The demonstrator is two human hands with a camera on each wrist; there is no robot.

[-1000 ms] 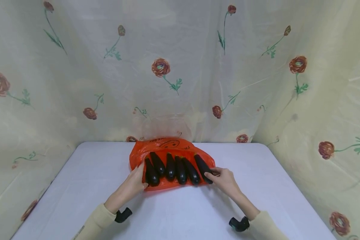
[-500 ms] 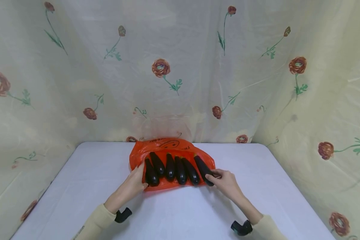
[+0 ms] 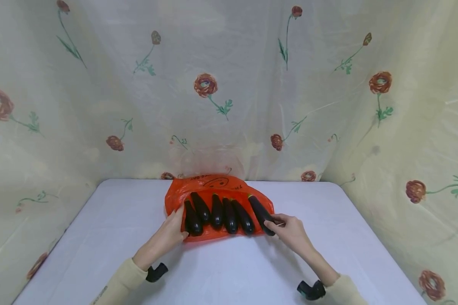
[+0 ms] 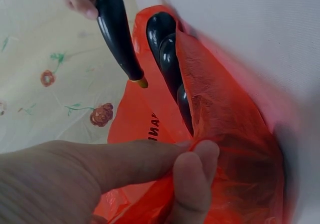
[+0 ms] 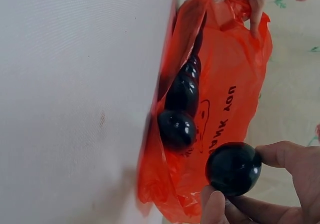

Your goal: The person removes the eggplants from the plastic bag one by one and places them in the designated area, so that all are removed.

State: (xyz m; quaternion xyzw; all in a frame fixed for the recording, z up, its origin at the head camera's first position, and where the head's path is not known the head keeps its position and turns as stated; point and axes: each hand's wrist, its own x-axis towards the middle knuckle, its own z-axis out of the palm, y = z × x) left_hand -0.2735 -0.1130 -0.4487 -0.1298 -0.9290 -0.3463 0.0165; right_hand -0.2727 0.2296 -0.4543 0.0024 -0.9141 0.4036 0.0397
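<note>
Flowered sheeting backs our table; our left hand pinches the red bag, our right hand grips the rightmost eggplant by its near end, stem slanting away leftward.

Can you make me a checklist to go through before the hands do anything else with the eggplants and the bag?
1. Left hand pinching the red bag: ok.
2. Right hand holding the single eggplant by its fat end: ok.
3. Bag's mouth open: ok, the front layer stands away from the printed back.
4. Five other eggplants in the bag: ok.
5. Held eggplant resting among them: not ok, there's a gap.
6. Bag's bottom free of holes: cannot tell, it's hidden.
</note>
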